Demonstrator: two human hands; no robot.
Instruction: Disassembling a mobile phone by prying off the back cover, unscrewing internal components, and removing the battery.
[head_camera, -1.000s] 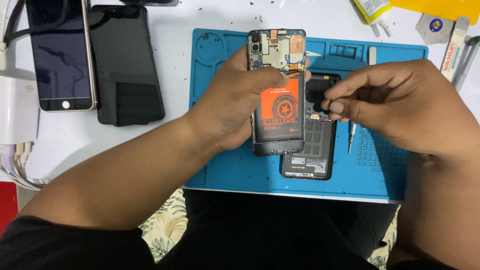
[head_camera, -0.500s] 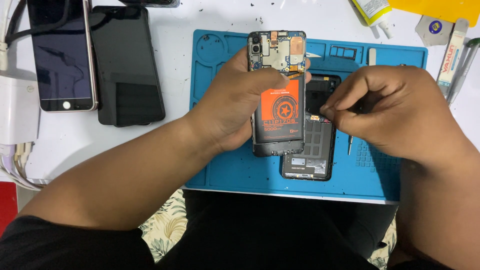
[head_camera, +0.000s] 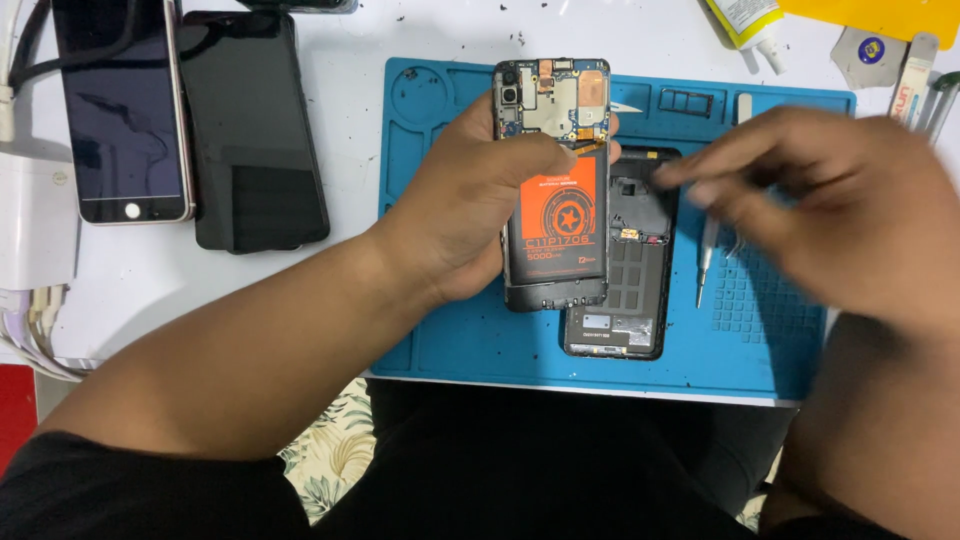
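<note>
From the head camera, the left hand (head_camera: 455, 215) grips an opened phone (head_camera: 555, 185) with an orange battery above the blue mat (head_camera: 450, 330), while the blurred right hand (head_camera: 830, 200), fingers pinched together with any hold impossible to tell, hovers over a second opened phone (head_camera: 625, 290) lying on the mat.

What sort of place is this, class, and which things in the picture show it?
Most likely a phone repair bench. A blue repair mat covers the white table, the left hand holds an opened phone with its orange battery exposed, and two more phones lie alongside.
</note>
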